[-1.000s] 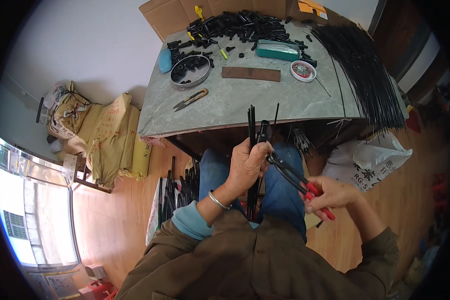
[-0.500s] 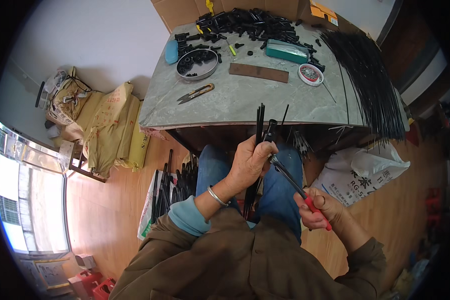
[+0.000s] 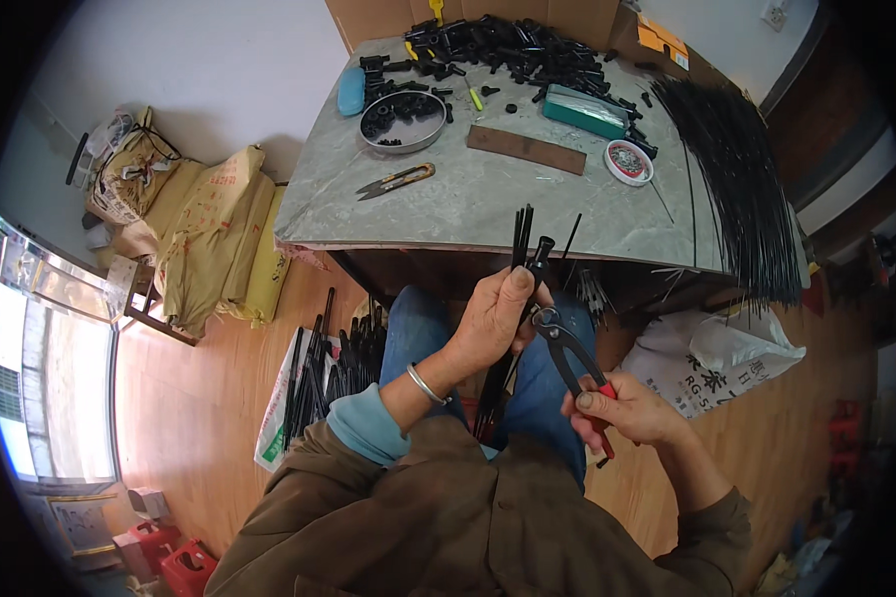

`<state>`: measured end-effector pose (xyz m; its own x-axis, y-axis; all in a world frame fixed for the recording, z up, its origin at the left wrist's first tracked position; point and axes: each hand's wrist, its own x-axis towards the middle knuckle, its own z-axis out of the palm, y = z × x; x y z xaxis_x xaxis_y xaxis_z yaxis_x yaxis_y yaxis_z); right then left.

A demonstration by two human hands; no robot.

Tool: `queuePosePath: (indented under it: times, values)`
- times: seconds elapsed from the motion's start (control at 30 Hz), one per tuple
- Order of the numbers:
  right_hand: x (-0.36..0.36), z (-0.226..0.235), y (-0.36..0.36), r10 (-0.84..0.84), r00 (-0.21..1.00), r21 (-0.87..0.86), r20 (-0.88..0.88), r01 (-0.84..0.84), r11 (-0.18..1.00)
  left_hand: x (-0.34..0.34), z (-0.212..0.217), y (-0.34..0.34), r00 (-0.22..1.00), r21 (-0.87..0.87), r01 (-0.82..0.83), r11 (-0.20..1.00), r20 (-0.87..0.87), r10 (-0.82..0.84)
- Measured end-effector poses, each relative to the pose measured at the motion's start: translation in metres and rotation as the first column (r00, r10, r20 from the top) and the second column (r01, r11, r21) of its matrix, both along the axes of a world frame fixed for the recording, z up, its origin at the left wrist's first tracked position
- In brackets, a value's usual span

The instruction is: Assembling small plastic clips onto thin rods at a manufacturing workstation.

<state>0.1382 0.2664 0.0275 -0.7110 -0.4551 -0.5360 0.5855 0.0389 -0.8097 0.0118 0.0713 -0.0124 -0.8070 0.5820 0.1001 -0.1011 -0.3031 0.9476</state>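
Observation:
My left hand (image 3: 490,323) is closed around a bundle of thin black rods (image 3: 523,231) and a black tubular fitting (image 3: 541,256); the rods stick out above and below the fist. The thumb presses along the near side of the bundle. In my right hand (image 3: 629,408) are black end-cutting pincers (image 3: 564,360) with red grips. Their rounded head is just right of the left fist, below the fitting. I cannot tell whether the jaws touch anything. Both hands are over my lap, before the table's near edge.
The grey table (image 3: 428,219) carries scissor-like snips (image 3: 398,181), a round metal dish (image 3: 404,145) of black parts, a brown flat bar (image 3: 526,149), a small round tub (image 3: 629,161), and a heap of black fittings (image 3: 513,45). Long black rods (image 3: 732,189) overhang its right side.
My right hand has drawn slightly left with the pincers, whose handles have spread apart. The pincers' head has turned more upright beside the left fist. The left hand keeps its hold.

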Motion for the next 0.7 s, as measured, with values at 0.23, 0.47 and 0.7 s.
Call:
queuePosePath:
  times: [0.23,0.47,0.7]
  values:
    - [-0.010,0.014,-0.007,-0.019,0.999,0.055,0.033,0.017,0.998,-0.009,-0.007,-0.003,0.990,0.036,0.082,0.996,0.109,-0.086]
    - [-0.006,0.000,-0.017,-0.091,0.996,0.040,0.012,0.091,0.995,-0.011,-0.006,0.000,0.987,0.013,0.097,0.995,0.131,-0.098]
    - [-0.003,-0.019,-0.028,-0.169,0.983,-0.010,0.073,0.170,0.985,-0.016,-0.008,-0.003,0.957,0.082,0.176,0.981,0.220,-0.190]
